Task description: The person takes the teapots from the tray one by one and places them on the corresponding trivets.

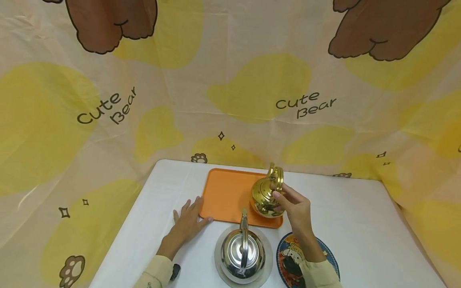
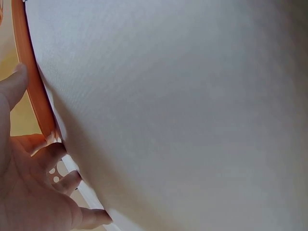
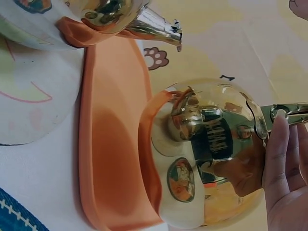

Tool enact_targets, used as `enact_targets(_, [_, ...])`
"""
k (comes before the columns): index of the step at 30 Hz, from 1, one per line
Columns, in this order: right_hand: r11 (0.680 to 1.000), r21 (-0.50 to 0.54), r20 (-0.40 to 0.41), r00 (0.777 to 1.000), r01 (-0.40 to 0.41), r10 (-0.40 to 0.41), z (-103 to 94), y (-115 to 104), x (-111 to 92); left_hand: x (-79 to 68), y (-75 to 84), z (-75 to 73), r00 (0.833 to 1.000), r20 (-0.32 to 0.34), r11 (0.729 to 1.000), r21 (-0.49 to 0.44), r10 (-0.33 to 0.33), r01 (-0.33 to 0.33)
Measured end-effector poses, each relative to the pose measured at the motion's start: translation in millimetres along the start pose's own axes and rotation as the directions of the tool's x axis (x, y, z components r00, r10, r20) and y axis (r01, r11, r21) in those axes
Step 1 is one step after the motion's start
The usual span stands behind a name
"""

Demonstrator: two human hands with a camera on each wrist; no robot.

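My right hand grips the handle of a shiny gold teapot, which is over the right end of an orange rectangular tray. Whether its base touches the tray I cannot tell. The right wrist view shows the gold teapot large, with fingers at its handle. My left hand lies with fingers spread at the tray's near left corner. In the left wrist view, its thumb touches the orange rim. A silver kettle with an upright handle stands nearer me, before the tray.
Under the silver kettle lies a round pale mat. A round blue mat with a cartoon print lies at its right, partly beneath the right forearm. The white table meets a printed yellow curtain at the back.
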State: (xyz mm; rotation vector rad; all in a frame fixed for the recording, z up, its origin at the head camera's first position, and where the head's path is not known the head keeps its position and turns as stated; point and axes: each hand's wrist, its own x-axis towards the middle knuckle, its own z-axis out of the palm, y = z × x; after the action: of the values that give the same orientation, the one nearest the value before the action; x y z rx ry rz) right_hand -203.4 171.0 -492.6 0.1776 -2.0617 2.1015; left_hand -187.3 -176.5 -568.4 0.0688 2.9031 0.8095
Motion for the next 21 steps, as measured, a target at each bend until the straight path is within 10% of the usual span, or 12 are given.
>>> enact_targets(21, [0.998, 0.0, 0.013, 0.998, 0.059, -0.059, -10.7, -16, -9, 0.6, 0.7, -0.9, 1.0, 0.006, 1.0, -0.004, 0.0, 0.0])
